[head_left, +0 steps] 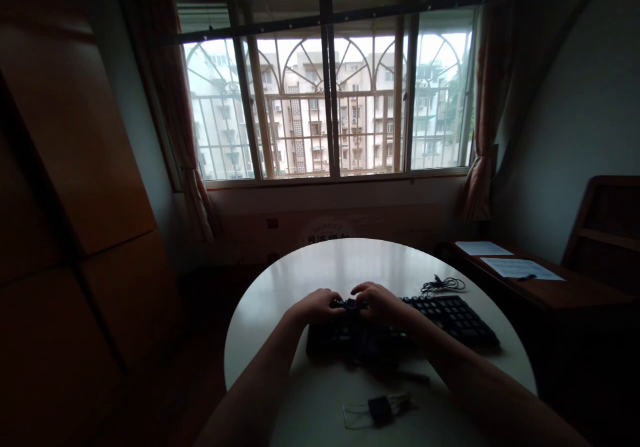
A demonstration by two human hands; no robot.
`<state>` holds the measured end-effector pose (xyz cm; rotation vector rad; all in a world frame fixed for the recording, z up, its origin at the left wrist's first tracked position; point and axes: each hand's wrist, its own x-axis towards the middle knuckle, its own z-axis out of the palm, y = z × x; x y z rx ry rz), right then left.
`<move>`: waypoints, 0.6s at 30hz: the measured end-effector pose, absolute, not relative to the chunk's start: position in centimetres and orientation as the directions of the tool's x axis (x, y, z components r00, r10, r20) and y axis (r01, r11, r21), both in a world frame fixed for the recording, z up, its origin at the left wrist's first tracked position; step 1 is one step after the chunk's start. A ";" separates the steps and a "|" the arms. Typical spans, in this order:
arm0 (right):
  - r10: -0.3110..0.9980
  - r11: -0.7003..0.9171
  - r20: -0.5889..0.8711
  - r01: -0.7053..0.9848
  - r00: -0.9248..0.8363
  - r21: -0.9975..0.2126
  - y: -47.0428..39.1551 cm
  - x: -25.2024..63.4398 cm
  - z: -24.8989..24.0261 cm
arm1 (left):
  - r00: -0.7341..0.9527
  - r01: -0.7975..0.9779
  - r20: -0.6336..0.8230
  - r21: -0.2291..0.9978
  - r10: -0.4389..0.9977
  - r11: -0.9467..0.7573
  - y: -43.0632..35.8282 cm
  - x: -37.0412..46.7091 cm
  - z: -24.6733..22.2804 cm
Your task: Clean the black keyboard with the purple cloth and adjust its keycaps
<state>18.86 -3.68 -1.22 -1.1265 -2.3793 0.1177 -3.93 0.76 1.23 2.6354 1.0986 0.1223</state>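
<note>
A black keyboard [457, 320] lies on the round white table, slightly angled. Over its left part, my left hand [317, 305] and my right hand [381, 302] face each other with fingers curled inward. Between their fingertips is a small dark object [353, 304], too dim to name; both hands appear to pinch it. Below the hands, a dark shape covers the keyboard's front edge, its form lost in shadow. Nearer me lie a dark thin stick [413, 375] and a small black block [381, 410] with thin wire loops at its sides.
A coiled black cable [443, 285] rests behind the keyboard on the white table [270, 300]. To the right, papers [520, 268] and a dark pen lie on a low wooden surface [590, 290]. Wooden cabinets [75, 167] stand at left; a barred window is ahead.
</note>
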 end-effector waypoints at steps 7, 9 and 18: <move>0.731 0.670 0.416 0.685 -0.541 -0.288 -4.1 18.3 -1.4 | 0.705 0.687 -0.016 0.261 0.709 -0.678 0.7 -3.6 1.0; 0.729 0.673 0.417 0.680 -0.543 -0.291 -4.2 18.2 -1.3 | 0.709 0.680 -0.002 0.264 0.705 -0.684 0.7 -3.5 0.9; 0.763 0.636 0.381 0.714 -0.522 -0.295 -4.0 18.1 -1.5 | 0.715 0.672 0.005 0.274 0.700 -0.688 1.1 -3.6 0.6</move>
